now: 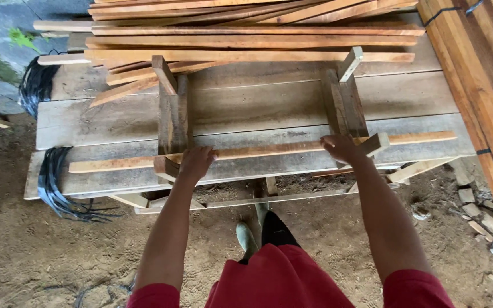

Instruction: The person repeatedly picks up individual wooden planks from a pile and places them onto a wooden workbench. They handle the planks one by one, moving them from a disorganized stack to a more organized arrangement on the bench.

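red shorts at bottom, both hands on slat [258,152] mid frame: left hand [196,162] and right hand [340,148] fingers curled shut on it, across two blocks [172,114] on table [87,122]. slat could slip off, blocks wobbly.

Sandy dirt floor [41,256] (daylit, perhaps outdoors), plank workbench [246,108]

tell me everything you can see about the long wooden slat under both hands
The long wooden slat is a thin, narrow strip of pale orange-brown wood, rough-sawn by the look of it. It lies nearly level, running left to right along the near edge of the plank bench, and crosses two upright wooden block frames. The left hand presses on it near its left part, the right hand further right. Both ends stick out past the hands.
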